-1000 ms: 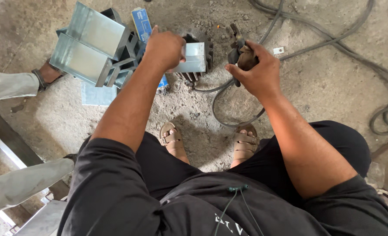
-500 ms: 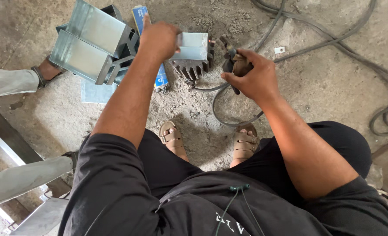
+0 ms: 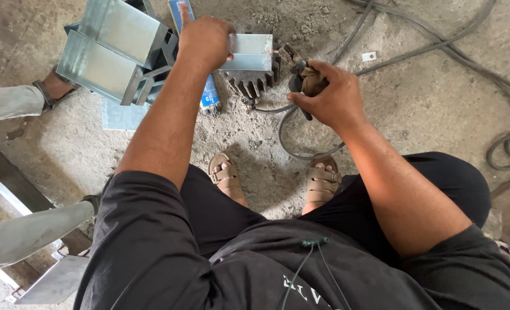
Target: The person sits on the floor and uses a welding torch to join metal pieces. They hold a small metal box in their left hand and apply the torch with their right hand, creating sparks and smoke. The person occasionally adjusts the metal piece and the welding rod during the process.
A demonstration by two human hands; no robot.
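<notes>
I squat over a concrete floor. My left hand [image 3: 206,39] grips one end of a short flat galvanised steel piece [image 3: 253,51] that lies across a dark toothed gear [image 3: 256,80]. My right hand [image 3: 329,95] is closed around the brown handle of a welding electrode holder [image 3: 302,77], whose jaw points at the far end of the steel piece. Its cable [image 3: 286,135] loops on the floor in front of my sandalled feet [image 3: 227,175].
A stack of galvanised channel sections [image 3: 114,49] lies at the upper left beside a blue packet of welding rods [image 3: 209,95]. Another person's legs and sandalled foot [image 3: 48,92] are at the left. Thick cables [image 3: 467,54] run across the right.
My left hand has slid the steel piece slightly left over the gear. My right hand has shifted the electrode holder a little lower and to the right.
</notes>
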